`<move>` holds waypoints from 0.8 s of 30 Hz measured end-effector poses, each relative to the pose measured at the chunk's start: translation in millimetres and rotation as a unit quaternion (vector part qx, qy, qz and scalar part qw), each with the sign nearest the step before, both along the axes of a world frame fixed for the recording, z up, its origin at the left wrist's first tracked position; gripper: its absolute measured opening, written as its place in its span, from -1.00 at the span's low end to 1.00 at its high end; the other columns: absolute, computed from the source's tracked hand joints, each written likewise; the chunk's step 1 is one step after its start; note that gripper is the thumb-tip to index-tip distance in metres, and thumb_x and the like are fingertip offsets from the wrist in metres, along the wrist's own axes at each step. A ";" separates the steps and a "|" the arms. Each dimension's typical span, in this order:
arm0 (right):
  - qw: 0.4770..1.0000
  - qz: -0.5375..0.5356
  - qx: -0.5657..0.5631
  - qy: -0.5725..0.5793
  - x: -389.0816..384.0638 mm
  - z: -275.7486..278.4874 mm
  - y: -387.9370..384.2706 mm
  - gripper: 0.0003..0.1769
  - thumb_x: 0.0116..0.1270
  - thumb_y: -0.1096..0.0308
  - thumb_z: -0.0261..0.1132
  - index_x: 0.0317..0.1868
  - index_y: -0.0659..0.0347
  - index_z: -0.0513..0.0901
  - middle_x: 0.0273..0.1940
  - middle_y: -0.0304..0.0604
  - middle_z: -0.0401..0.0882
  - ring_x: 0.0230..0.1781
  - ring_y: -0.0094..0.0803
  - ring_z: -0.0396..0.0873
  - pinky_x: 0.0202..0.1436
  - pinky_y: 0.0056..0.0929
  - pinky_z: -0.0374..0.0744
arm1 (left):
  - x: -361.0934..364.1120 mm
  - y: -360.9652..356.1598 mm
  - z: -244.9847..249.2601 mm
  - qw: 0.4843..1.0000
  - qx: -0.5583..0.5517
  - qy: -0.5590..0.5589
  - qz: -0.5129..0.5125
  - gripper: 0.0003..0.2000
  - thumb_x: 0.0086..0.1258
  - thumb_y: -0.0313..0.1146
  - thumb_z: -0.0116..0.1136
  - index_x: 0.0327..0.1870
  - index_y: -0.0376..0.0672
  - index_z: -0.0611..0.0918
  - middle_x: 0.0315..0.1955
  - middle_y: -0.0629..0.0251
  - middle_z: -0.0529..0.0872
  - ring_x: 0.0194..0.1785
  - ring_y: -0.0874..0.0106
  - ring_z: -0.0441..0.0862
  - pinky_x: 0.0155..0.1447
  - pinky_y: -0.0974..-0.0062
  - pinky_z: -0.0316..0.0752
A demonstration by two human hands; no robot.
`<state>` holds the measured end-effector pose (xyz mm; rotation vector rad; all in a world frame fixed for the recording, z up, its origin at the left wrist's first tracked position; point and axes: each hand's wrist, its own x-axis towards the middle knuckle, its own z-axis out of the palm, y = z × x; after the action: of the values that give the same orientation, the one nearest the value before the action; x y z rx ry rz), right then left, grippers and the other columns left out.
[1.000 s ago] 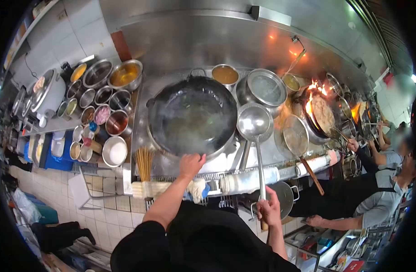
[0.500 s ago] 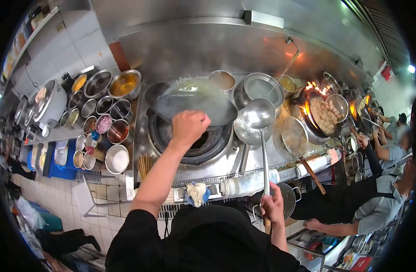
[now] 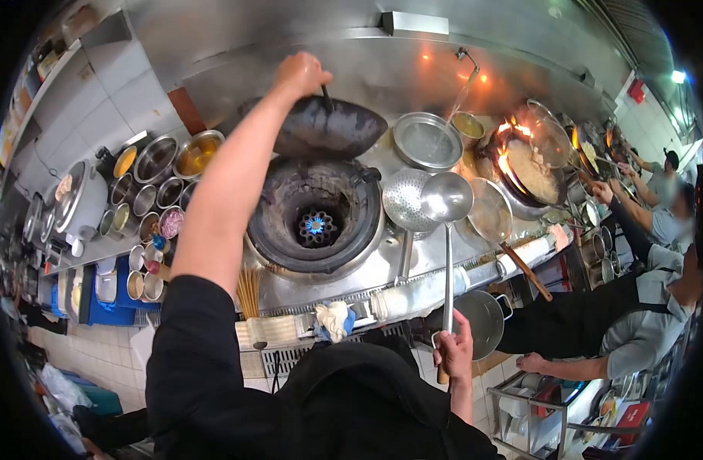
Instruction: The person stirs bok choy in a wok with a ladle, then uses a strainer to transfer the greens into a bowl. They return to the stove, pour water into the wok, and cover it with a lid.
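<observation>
My left hand (image 3: 299, 75) grips the handle of a dark wok (image 3: 338, 129), which is tipped up behind the stove ring with its blackened underside towards me. Below it, a blue flame (image 3: 315, 225) burns inside the uncovered wok burner (image 3: 290, 249). My right hand (image 3: 454, 346) is closed around the wooden end of a long steel ladle (image 3: 447, 198), its bowl raised beside a perforated skimmer (image 3: 404, 201). The inside of the wok is turned away from view.
Right of me, flames rise around another wok (image 3: 534, 172) holding food, near a mesh strainer (image 3: 489, 211). Water runs from a tap (image 3: 463, 54) by a steel pan (image 3: 428, 142). Several ingredient pots stand left. A co-worker (image 3: 620, 330) stands close on the right.
My left hand has lifted the wok off the burner, away from me, and tipped it over, exposing the flame. The ladle stays in my right hand, nearly unmoved.
</observation>
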<state>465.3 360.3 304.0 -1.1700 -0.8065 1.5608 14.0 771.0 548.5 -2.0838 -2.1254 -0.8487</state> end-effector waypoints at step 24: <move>0.996 -0.017 -0.022 -0.084 11.0 4.6 -12.2 -0.37 0.53 0.49 0.17 0.55 0.15 0.20 -0.53 -0.29 0.42 -0.74 -0.61 0.33 -0.71 -0.60 0.38 | 30.9 -174.5 -146.8 0.999 0.037 -0.021 -0.010 -0.62 0.29 -0.05 0.18 -0.62 -0.16 0.62 -0.54 -0.04 0.67 -0.48 -0.06 0.62 -0.35 0.01 0.50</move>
<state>476.3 348.1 308.6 -1.3540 -0.8604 1.4745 44.9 596.5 401.7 -2.0724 -2.0640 -0.9656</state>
